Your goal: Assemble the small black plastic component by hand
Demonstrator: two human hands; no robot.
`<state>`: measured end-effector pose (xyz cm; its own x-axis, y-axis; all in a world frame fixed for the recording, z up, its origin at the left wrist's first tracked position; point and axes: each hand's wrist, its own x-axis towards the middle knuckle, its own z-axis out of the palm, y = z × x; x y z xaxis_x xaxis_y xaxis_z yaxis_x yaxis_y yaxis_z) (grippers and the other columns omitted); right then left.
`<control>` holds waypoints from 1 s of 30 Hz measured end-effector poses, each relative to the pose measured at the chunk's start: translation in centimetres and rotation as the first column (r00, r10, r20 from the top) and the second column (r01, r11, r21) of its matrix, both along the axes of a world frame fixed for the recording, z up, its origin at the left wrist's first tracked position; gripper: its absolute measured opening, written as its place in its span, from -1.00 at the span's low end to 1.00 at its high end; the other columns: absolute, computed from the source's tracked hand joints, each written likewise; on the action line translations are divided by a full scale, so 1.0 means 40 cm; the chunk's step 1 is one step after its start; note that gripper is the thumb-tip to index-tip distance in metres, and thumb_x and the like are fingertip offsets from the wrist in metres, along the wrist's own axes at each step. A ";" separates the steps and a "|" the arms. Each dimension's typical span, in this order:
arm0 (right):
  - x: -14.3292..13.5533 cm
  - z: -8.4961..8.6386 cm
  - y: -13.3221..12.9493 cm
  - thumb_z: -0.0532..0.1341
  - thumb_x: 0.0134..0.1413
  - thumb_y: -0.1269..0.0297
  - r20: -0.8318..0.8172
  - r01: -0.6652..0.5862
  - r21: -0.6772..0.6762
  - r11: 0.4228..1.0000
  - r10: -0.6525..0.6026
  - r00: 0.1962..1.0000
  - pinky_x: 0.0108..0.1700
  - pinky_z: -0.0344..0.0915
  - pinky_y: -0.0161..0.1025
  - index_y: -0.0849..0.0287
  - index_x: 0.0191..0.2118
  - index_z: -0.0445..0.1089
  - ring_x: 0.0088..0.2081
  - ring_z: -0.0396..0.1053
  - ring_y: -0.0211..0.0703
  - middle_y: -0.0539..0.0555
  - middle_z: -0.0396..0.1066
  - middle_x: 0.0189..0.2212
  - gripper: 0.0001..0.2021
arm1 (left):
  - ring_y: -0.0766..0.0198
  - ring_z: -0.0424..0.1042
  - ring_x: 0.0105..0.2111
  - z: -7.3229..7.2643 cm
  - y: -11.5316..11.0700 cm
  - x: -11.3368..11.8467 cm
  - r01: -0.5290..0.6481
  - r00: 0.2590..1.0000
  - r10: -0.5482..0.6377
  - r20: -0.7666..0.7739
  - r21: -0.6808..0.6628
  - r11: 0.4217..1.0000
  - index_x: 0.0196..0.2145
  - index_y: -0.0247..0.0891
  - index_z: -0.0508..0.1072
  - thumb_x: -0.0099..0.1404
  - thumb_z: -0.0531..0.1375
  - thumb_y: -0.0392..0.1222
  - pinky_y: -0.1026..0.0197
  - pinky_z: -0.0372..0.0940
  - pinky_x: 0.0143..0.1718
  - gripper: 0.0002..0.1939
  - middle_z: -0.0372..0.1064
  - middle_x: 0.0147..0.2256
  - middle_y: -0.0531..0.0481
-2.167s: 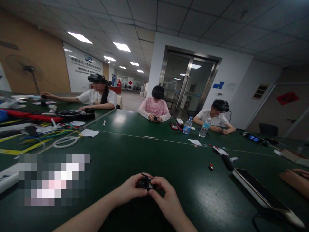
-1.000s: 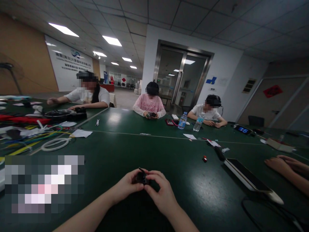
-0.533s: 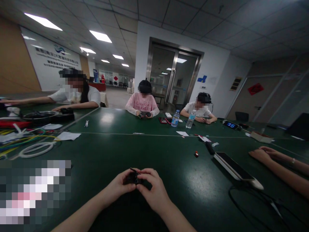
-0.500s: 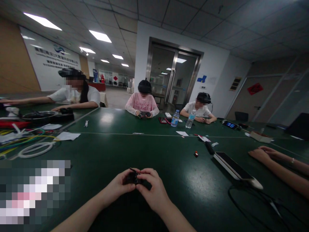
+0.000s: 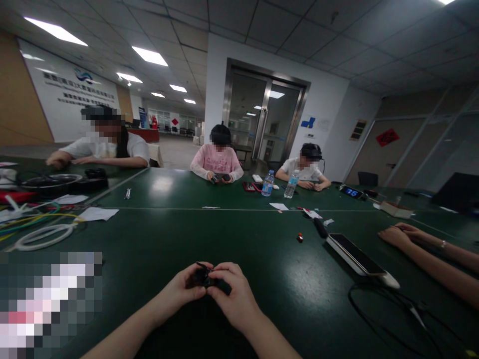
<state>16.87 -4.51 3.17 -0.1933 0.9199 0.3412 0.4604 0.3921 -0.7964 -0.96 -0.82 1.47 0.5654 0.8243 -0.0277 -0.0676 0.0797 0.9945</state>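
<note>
Low in the middle of the head view, my left hand (image 5: pixel 185 286) and my right hand (image 5: pixel 234 289) meet around a small black object (image 5: pixel 204 276). Fingers and thumbs of both hands are closed on it. A thin dark piece sticks up from its upper left, and a dark block-like end shows under my right fingers. The rest is hidden by my hands, and its exact kind I cannot make out. It is held just above the dark green table (image 5: pixel 157 234).
Right of my hands are a white device with a dark screen (image 5: pixel 357 254), a black cable (image 5: pixel 374 309) and a small orange-red item (image 5: pixel 300 238). Another person's hands (image 5: pixel 396 235) rest at the right. Bottles (image 5: pixel 291 185) stand farther back; coiled tubing (image 5: pixel 45 237) lies left.
The whole view has shifted slightly, so things on the table appear a little farther left. Both my hands keep their hold on the black object. The person at far left has drawn an arm in.
</note>
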 end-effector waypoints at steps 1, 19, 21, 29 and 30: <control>0.004 0.001 0.001 0.23 -0.09 0.41 -0.019 0.010 -0.002 1.000 -0.010 1.000 -0.06 0.24 -0.16 0.05 -0.25 0.42 -0.11 0.30 -0.12 0.03 0.35 -0.19 -0.79 | 0.04 0.31 -0.09 0.000 0.000 -0.001 -0.005 1.000 0.005 -0.004 -0.009 1.000 -0.11 -0.13 0.32 0.02 0.28 -0.15 0.00 0.18 -0.06 -0.56 0.35 -0.14 -0.02; 0.109 -0.028 0.068 0.18 -0.05 0.09 -0.366 0.366 -0.147 0.919 -0.395 0.843 -0.27 0.29 -0.24 0.16 -0.24 0.37 -0.29 0.37 -0.13 0.05 0.41 -0.35 -0.71 | 0.01 0.35 -0.08 0.005 -0.004 -0.002 -0.053 0.996 0.060 0.073 -0.098 0.994 -0.03 -0.18 0.26 0.08 0.26 -0.18 0.00 0.22 -0.09 -0.52 0.34 -0.01 -0.17; 0.111 -0.033 0.071 0.18 -0.06 0.08 -0.363 0.371 -0.151 0.916 -0.400 0.841 -0.28 0.29 -0.25 0.16 -0.25 0.38 -0.30 0.37 -0.13 0.04 0.41 -0.36 -0.71 | 0.01 0.35 -0.08 0.006 -0.003 -0.002 -0.056 0.995 0.063 0.074 -0.101 0.993 -0.03 -0.18 0.26 0.09 0.25 -0.19 0.00 0.21 -0.09 -0.53 0.34 -0.01 -0.17; 0.110 -0.036 0.067 0.19 -0.07 0.08 -0.304 0.330 -0.177 0.927 -0.370 0.878 -0.25 0.31 -0.19 0.16 -0.21 0.38 -0.26 0.38 -0.08 0.07 0.44 -0.30 -0.68 | 0.01 0.35 -0.10 0.003 -0.003 0.003 -0.047 0.992 0.058 0.116 -0.095 0.994 -0.06 -0.19 0.29 0.05 0.27 -0.19 -0.03 0.19 -0.10 -0.53 0.32 0.00 -0.19; 0.110 -0.035 0.066 0.19 -0.06 0.08 -0.299 0.327 -0.173 0.929 -0.366 0.881 -0.24 0.31 -0.18 0.15 -0.20 0.38 -0.26 0.38 -0.08 0.07 0.43 -0.29 -0.68 | 0.02 0.35 -0.11 0.003 -0.004 0.004 -0.056 0.991 0.067 0.116 -0.094 0.994 -0.06 -0.18 0.30 0.05 0.27 -0.19 -0.03 0.20 -0.10 -0.53 0.32 0.00 -0.19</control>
